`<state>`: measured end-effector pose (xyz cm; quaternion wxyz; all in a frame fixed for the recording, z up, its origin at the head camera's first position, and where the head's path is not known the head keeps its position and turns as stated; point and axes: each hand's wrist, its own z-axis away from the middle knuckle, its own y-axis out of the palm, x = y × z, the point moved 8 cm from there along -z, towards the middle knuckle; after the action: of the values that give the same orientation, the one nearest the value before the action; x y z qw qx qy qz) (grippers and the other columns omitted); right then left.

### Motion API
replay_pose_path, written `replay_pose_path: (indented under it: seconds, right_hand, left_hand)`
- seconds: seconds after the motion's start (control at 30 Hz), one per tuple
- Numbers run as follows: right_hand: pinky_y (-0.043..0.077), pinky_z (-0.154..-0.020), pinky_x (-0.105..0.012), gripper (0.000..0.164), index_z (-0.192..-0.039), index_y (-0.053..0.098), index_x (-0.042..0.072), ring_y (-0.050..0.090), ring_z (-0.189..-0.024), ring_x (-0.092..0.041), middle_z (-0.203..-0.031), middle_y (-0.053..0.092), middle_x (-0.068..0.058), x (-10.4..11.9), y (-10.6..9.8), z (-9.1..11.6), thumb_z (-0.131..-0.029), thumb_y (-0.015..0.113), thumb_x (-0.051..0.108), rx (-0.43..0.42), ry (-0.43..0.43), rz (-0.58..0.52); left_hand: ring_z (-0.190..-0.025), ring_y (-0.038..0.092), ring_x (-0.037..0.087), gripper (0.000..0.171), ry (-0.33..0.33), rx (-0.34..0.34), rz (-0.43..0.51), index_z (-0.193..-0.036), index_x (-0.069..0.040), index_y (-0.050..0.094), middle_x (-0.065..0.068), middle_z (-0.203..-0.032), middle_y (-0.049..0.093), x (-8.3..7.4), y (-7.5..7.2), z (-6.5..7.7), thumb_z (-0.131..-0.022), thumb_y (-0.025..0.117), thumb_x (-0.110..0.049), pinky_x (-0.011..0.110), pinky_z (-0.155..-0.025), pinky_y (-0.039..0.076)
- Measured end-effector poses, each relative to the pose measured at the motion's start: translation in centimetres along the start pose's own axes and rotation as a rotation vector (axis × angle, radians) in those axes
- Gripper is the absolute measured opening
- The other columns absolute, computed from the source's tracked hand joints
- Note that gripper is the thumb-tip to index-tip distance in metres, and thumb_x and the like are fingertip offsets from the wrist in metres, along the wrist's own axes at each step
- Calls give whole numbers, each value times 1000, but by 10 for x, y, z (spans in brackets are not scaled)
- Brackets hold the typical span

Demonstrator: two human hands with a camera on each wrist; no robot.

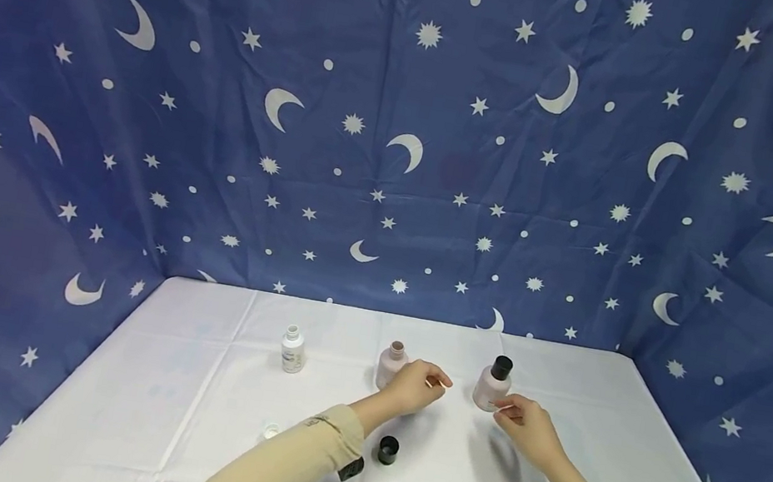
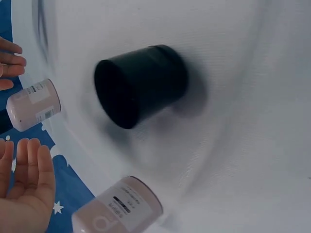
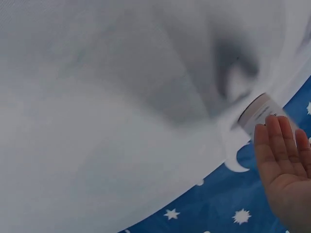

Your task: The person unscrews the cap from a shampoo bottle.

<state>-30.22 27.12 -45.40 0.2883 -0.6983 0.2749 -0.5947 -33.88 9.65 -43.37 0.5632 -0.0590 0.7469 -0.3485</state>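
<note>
My left hand (image 1: 415,386) hovers just right of an uncapped pink bottle (image 1: 387,372), its fingers loosely bent with nothing between them. At the right, a second pink bottle (image 1: 489,389) stands upright with a black cap (image 1: 501,367) on its neck. My right hand (image 1: 527,428) is beside that bottle's lower right side; whether its fingertips touch it I cannot tell. In the right wrist view, the fingers (image 3: 277,145) look straight and partly cover the bottle. A loose black cap (image 2: 141,85) lies on the table, large in the left wrist view.
An uncapped white bottle (image 1: 293,352) stands at the left of the white-covered table (image 1: 183,377). A small white cap (image 1: 269,431) lies nearer, partly behind my left sleeve (image 1: 291,462). A blue curtain (image 1: 328,223) with moons and stars rises behind the table.
</note>
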Motion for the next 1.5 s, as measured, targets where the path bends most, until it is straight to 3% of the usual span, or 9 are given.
replay_pose_path:
  seconds: [0.27, 0.53, 0.73, 0.93, 1.27, 1.4, 1.5]
  right_hand:
    - [57, -73, -39, 19, -100, 63, -9, 68, -81, -30, -87, 70, -19, -21, -14, 1, -86, 64, 4, -17, -14, 18]
    - [56, -67, -26, 28, -104, 60, -11, 69, -81, -30, -90, 70, -21, -40, -21, -5, -83, 68, 5, -33, -22, -1]
    - [57, -74, -37, 39, -111, 56, -14, 67, -89, -38, -97, 67, -28, -50, -25, -11, -82, 71, 9, -50, 3, -36]
    - [54, -85, -45, 54, -124, 45, -15, 59, -105, -47, -115, 56, -36, -59, -14, -22, -83, 70, 10, 18, 53, -135]
    - [45, -98, -52, 66, -130, 35, -20, 48, -117, -53, -125, 45, -42, -56, 2, -35, -82, 72, 7, 81, 33, -179]
    - [44, -99, -50, 69, -131, 31, -21, 46, -119, -54, -126, 43, -43, -48, 11, -42, -81, 72, 4, 89, 4, -219]
    - [53, -91, -41, 66, -129, 34, -20, 55, -111, -49, -122, 48, -41, -43, 15, -46, -79, 72, 0, 65, -11, -231]
  left_hand:
    - [-72, 57, 12, 19, 4, -28, 5, -99, 1, 70, 12, -83, 67, -9, 5, -16, -85, 57, 0, 16, -59, 42]
    - [-85, 68, 24, 26, 35, -75, -12, -111, -1, 65, 15, -98, 69, -16, 2, -32, -86, 59, -1, 20, -69, 52]
    - [-99, 66, 29, 32, 60, -86, 1, -121, -3, 60, 19, -116, 64, -25, 4, -41, -89, 57, -5, 27, -82, 54]
    - [-109, 61, 35, 33, 67, -99, 0, -126, -2, 57, 19, -124, 60, -22, 15, -42, -93, 52, -5, 33, -92, 52]
    - [-126, 50, 29, 40, 105, -100, -210, -133, -7, 53, 16, -140, 47, -30, 38, -45, -93, 53, -5, 35, -105, 43]
    - [-128, 49, 29, 39, 127, -108, -191, -134, -5, 52, 16, -142, 46, -35, 44, -49, -94, 50, -6, 33, -107, 41]
    - [-127, 50, 28, 39, 159, -93, -134, -133, 0, 51, 18, -137, 51, -40, 50, -48, -95, 48, -2, 30, -107, 41]
